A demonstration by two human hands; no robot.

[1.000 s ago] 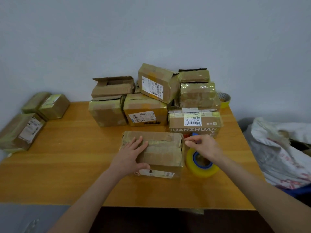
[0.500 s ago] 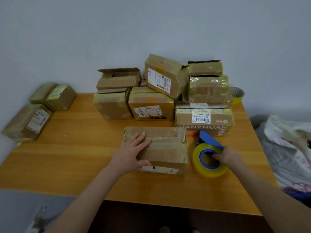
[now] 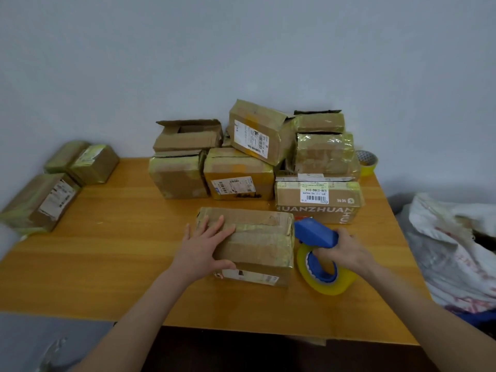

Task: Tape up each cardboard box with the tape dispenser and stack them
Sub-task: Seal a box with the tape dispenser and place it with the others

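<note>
Left hand (image 3: pixel 204 248) flat, fingers straight, on crinkled taped cardboard box (image 3: pixel 257 245) mid-table (image 3: pixel 112 264); right hand (image 3: pixel 346 251) grips blue plastic tape dispenser (image 3: pixel 319 253), yellowish roll.

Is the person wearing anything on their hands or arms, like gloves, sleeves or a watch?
Nothing shows. The left hand and right hand are bare, with no gloves, and I see no rings. The left forearm and right forearm are uncovered down to the picture's edge: no sleeves, watch or wristband in view.
</note>
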